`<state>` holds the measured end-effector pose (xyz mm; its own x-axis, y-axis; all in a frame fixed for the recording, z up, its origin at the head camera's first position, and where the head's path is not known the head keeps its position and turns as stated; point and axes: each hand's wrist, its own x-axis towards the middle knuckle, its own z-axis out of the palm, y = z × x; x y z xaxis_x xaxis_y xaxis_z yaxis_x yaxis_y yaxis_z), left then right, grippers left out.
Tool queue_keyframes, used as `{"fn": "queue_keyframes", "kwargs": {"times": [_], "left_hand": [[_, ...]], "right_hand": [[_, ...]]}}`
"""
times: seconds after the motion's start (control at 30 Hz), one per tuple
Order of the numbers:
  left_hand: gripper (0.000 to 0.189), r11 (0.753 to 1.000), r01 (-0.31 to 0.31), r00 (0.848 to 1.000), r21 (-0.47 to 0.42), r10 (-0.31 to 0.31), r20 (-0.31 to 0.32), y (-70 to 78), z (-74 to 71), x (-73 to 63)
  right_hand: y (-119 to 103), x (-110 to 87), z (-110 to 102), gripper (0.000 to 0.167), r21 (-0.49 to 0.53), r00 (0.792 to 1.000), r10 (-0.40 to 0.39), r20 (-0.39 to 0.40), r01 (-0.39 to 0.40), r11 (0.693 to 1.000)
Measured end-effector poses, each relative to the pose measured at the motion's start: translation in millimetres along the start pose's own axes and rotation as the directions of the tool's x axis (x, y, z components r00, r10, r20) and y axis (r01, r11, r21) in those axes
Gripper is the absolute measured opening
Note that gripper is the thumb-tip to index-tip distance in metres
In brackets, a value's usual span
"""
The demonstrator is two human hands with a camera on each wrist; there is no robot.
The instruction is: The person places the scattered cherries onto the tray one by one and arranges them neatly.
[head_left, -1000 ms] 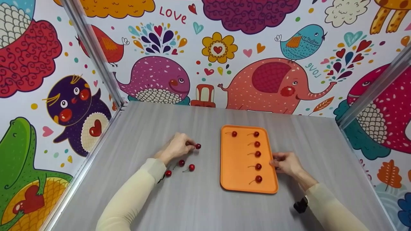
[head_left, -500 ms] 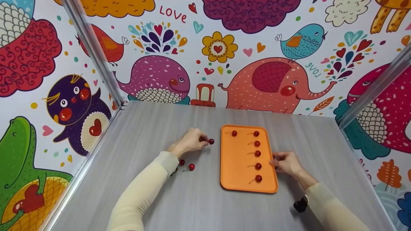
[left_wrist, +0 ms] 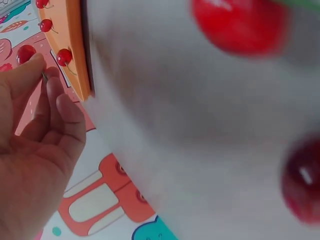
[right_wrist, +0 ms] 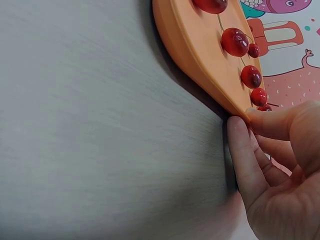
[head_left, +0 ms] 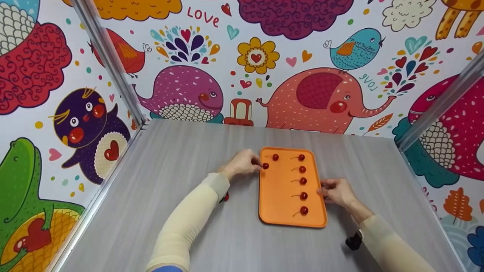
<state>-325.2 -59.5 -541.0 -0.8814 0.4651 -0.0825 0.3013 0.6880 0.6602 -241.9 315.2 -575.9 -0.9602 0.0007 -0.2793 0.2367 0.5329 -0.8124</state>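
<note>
My left hand (head_left: pixel 244 161) pinches a dark red cherry (head_left: pixel 266 166) by its stem, over the left rim of the orange tray (head_left: pixel 280 196). In the left wrist view that cherry (left_wrist: pixel 26 53) shows just past the thumb tip. A column of several cherries (head_left: pixel 303 181) lies along the tray's right side, stems pointing left. One more cherry (head_left: pixel 275 157) lies at its upper left. At the tray's right edge, my right hand (head_left: pixel 339 193) grips the rim between thumb and fingers; the right wrist view shows this thumb (right_wrist: pixel 272 122) on the rim.
Beside the left sleeve a loose cherry (head_left: pixel 226 197) shows on the grey table (head_left: pixel 234 234). Two blurred cherries appear close up in the left wrist view, one red (left_wrist: pixel 240 22), one darker (left_wrist: pixel 305 180). Cartoon-printed walls (head_left: pixel 234 87) with metal posts border the table.
My left hand has carried its cherry rightward from the table to over the tray's left edge. The left sleeve now covers most of the loose cherries. My right hand stays on the rim.
</note>
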Motion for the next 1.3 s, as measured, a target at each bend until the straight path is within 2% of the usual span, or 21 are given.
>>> {"fn": "queue_keyframes", "kwargs": {"times": [0.2, 0.33, 0.63, 0.77, 1.07, 1.3], "left_hand": [[0.012, 0.994, 0.046, 0.999, -0.1, -0.046, 0.006, 8.4, 10.7, 10.8], [0.011, 0.993, 0.049, 0.999, -0.111, -0.05, -0.005, 12.5, 17.5, 17.0], [0.009, 0.997, 0.063, 0.997, 0.042, -0.061, -0.042, 20.9, 28.6, 30.8], [0.01, 0.993, 0.076, 0.997, 0.087, -0.073, -0.03, 24.4, 32.6, 34.4], [0.013, 0.981, 0.042, 0.999, 0.19, -0.041, -0.007, 27.5, 42.5, 38.7], [0.013, 0.975, 0.01, 1.0, 0.221, -0.007, -0.014, 26.7, 47.9, 40.6]], "right_hand": [[1, 0.8, 1, 0.052, 0.006, 1.0, 0.006, -0.005, -0.006, 1.0], [1, 0.9, 0, 0.053, 0.007, 1.0, 0.011, -0.009, -0.011, 1.0], [2, 0.8, 0, 0.051, 0.014, 1.0, -0.014, -0.009, 0.014, 1.0], [2, 0.9, 1, 0.05, 0.021, 1.0, -0.025, -0.007, 0.025, 0.999], [1, -0.3, 2, 0.052, 0.027, 1.0, -0.028, 0.004, 0.028, 0.999], [2, -1.1, 1, 0.05, 0.038, 1.0, -0.029, -0.002, 0.029, 0.999]]}}
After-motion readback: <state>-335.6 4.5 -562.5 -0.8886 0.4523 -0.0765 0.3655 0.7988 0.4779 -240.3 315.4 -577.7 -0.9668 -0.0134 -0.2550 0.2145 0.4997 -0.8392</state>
